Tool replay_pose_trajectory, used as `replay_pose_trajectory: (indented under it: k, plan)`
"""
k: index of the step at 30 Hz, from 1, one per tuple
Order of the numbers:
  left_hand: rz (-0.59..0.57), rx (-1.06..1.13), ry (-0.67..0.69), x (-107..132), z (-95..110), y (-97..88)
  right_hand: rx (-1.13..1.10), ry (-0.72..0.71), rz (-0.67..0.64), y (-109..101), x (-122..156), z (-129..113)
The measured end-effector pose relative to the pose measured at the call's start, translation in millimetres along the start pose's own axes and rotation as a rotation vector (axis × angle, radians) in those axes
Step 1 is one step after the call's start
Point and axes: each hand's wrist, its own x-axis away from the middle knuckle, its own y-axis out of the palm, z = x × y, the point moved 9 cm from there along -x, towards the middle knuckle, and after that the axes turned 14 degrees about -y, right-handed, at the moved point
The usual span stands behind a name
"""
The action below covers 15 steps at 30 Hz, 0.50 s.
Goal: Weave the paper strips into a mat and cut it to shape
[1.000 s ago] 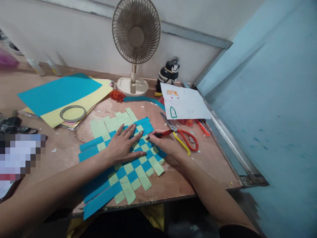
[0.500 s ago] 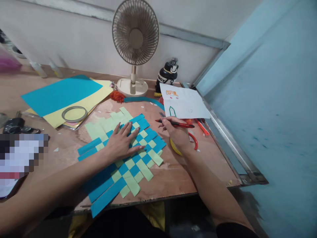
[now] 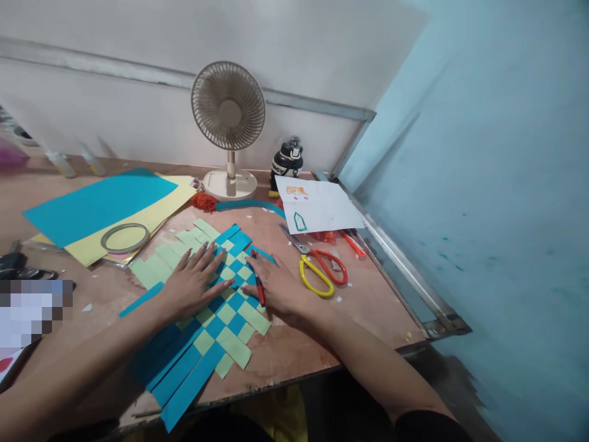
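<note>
A woven mat of blue and pale green paper strips [image 3: 216, 319] lies on the wooden table [image 3: 368, 307] in front of me. My left hand [image 3: 193, 279] rests flat on it, fingers spread. My right hand [image 3: 273, 288] lies on the mat's right part, with a red pen [image 3: 258, 283] held between its fingers, tip pointing away from me. Red and yellow scissors [image 3: 319, 270] lie just right of that hand.
A small fan [image 3: 229, 123] and a dark bottle [image 3: 286, 159] stand at the back. A white sheet with drawings [image 3: 322, 212] lies near them. Blue and yellow paper sheets [image 3: 101, 202] with a tape ring [image 3: 124, 237] sit at the left. A blue wall [image 3: 483, 184] bounds the right.
My right hand came back down from above the scissors onto the mat, the pen now pointing away. The mat shifted slightly. The camera tilted up and back.
</note>
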Motion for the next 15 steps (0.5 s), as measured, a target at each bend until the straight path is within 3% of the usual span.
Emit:
replay_pose_trajectory:
  k: [4,7,15]
  plan:
    - [-0.027,0.023,0.082,13.3,-10.6,5.2,0.009,-0.013,-0.042,2.8,1.4,6.7]
    - [-0.012,0.038,0.089,17.5,-12.8,5.5,0.017,-0.016,0.003,-2.7,-1.3,17.0]
    - [-0.089,0.055,0.117,21.9,-10.9,2.5,-0.090,0.173,0.382,-38.6,-1.3,56.4]
